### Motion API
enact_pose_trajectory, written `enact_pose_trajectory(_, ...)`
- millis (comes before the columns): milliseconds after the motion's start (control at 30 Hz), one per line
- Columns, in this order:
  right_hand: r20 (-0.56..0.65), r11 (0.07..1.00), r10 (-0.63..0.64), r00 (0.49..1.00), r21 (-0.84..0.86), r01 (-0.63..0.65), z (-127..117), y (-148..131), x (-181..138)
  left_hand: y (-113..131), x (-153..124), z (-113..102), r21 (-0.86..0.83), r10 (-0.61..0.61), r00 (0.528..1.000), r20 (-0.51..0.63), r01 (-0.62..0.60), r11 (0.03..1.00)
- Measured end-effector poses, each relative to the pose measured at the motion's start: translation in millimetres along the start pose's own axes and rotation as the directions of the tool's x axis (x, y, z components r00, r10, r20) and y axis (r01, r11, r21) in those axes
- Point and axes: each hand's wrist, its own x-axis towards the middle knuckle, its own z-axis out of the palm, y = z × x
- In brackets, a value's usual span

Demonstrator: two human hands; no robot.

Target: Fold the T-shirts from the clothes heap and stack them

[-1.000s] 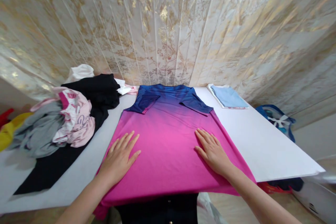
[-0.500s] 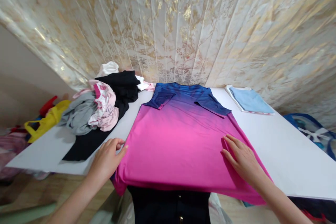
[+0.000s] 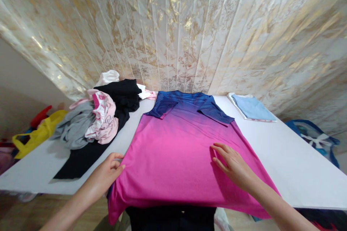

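Observation:
A pink T-shirt [image 3: 173, 158] that fades to navy at the shoulders lies spread over the table, its short sleeves folded inward on top. Its collar end points to the far side, and the hem hangs over the near edge. At the shirt's left side edge, my left hand [image 3: 110, 169] is closed, with the thumb on the fabric and the fingers curled at the border. My right hand [image 3: 234, 166] is open over the right half of the shirt, fingers stretched out and casting a shadow on the cloth; whether the fingertips touch it is hard to tell.
On the white table [image 3: 292, 166], a heap of clothes [image 3: 103, 115] in grey, pink and black lies at the left. Folded light-blue cloth [image 3: 252, 107] rests at the back right. A yellow bag [image 3: 40, 133] is beyond the left edge, a blue see-through bag [image 3: 314, 137] beyond the right. A curtain [image 3: 179, 29] hangs behind.
My right hand has moved left across the shirt, toward its middle. My left hand stays at the left edge, slightly nearer the hem. The camera view has shifted slightly.

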Motion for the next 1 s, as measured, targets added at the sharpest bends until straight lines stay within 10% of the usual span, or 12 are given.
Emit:
enact_pose_trajectory(267, 0.162, 0.911, -0.220, 0.962, 0.386, 0.143, -14.6, -87.1, 90.6, 23.5, -5.6, 1.0, -0.154, -0.077, 0.981, 0.178, 0.105, 0.982)
enact_pose_trajectory(467, 0.170, 0.939, -0.260, 0.950, 0.274, 0.208, 21.3, -126.6, 173.9, 24.5, 32.9, -0.7, -0.194, -0.046, 0.989, 0.143, 0.073, 0.978)
enact_pose_trajectory(700, -0.007, 0.998, 0.025, 1.000, 0.062, -0.025, 67.7, -120.2, 264.6, 57.0, 121.9, 8.2, -0.271, -0.123, 0.992, -0.002, 0.118, 0.955)
enact_pose_trajectory(1000, -0.033, 0.996, 0.085, 0.996, 0.007, -0.085, 109.8, -98.3, 270.0, 85.8, 179.5, 29.0, -0.360, -0.076, 0.997, 0.013, 0.076, 0.930)
